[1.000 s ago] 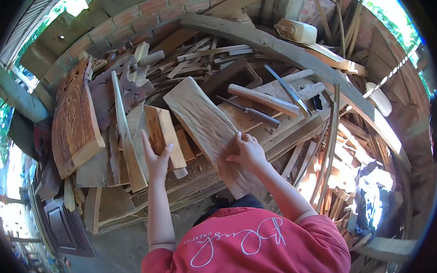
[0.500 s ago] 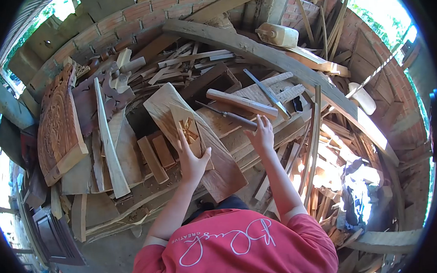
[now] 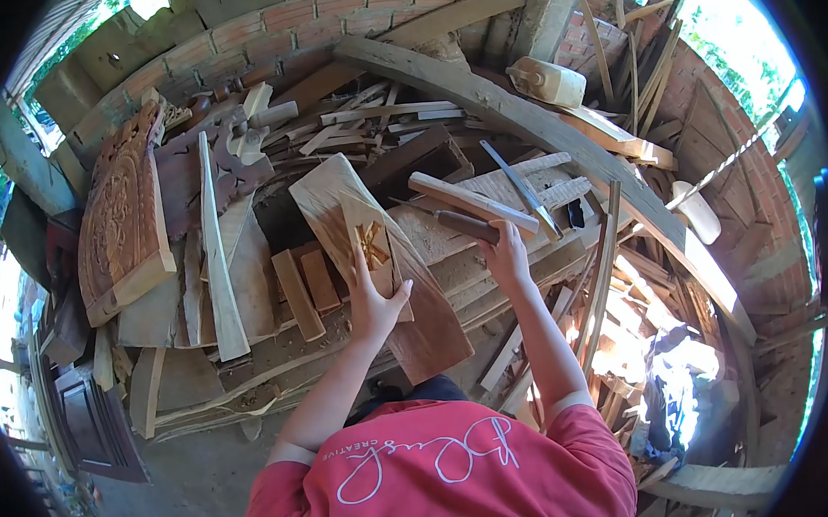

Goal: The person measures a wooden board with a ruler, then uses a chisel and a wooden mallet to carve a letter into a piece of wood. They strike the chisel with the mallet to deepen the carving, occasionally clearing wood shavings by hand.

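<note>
- The left hand [image 3: 376,308] lies at the lower left of a carved block [image 3: 391,271], thumb and fingers spread apart, touching it without closing round it.
- That block rests on a long board [image 3: 431,339], set aslant in front of the person; a dark-and-golden pattern of cuts marks its face.
- The right hand [image 3: 506,254] has its fingers curled about the near end of a dark-handled tool [image 3: 468,225], whose thin shank points left, towards the board.
- A wooden bar [image 3: 474,203] lies just beyond the tool, and a metal strip [image 3: 522,189] lies past that, to the right.
- The step in hand looks like steadying the block while taking hold of the tool.
- Freeing the tool would seem to call for a firm grip on the handle, care with the nearby bar, and light pressure to keep the block from sliding.
- The left palm is hidden, and the hand covers part of the block's edge.
- How the right fingertips meet the handle's underside cannot be told; the tool's tip is too fine to make out.
- Glare washes out much of the scrap wood [image 3: 632,286] at the right.
</note>
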A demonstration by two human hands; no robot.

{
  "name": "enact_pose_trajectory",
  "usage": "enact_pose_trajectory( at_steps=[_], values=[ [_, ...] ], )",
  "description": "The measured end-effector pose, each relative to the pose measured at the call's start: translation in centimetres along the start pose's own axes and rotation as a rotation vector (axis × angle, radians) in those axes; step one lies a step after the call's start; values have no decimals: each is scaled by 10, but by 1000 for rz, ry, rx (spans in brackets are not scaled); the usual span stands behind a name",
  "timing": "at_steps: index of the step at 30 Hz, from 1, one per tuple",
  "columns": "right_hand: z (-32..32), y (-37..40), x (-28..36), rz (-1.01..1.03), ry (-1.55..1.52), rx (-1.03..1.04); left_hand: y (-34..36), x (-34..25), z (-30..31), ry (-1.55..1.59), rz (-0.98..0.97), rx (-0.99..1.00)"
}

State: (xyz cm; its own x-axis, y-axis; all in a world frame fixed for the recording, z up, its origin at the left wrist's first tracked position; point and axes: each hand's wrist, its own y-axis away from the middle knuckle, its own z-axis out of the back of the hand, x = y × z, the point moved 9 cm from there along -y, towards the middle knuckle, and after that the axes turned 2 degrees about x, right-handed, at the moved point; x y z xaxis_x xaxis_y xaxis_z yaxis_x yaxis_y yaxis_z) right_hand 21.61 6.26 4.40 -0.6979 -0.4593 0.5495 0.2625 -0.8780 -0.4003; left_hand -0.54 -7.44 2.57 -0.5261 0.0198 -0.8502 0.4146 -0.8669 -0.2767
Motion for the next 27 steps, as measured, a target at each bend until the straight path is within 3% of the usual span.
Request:
enact_pose_trajectory(
  at_steps=[5, 8, 15, 17, 19, 21, 25, 27],
  values=[
    [5, -16, 36, 163, -15, 201, 1, 0, 1, -52, 2, -7],
    [-4, -15, 56, 300, 142, 371, 1, 0, 1, -31, 25, -2],
    [-37, -5, 17, 8, 168, 473, 0, 2, -1, -41, 16, 22],
    [-44, 5, 10, -205, 133, 581, 0, 0, 1, -29, 35, 26],
    [-47, 9, 13, -148, 145, 516, 0, 2, 0, -13, 57, 37],
    [-59, 25, 0, -433, -189, 624, 0, 0, 1, -42, 5, 1],
    [-78, 31, -11, -398, -365, 581, 0, 2, 0, -50, 5, 5],
    [-86, 40, -20, -594, -578, 588, 0, 1, 0, -31, 16, 7]
  ],
)
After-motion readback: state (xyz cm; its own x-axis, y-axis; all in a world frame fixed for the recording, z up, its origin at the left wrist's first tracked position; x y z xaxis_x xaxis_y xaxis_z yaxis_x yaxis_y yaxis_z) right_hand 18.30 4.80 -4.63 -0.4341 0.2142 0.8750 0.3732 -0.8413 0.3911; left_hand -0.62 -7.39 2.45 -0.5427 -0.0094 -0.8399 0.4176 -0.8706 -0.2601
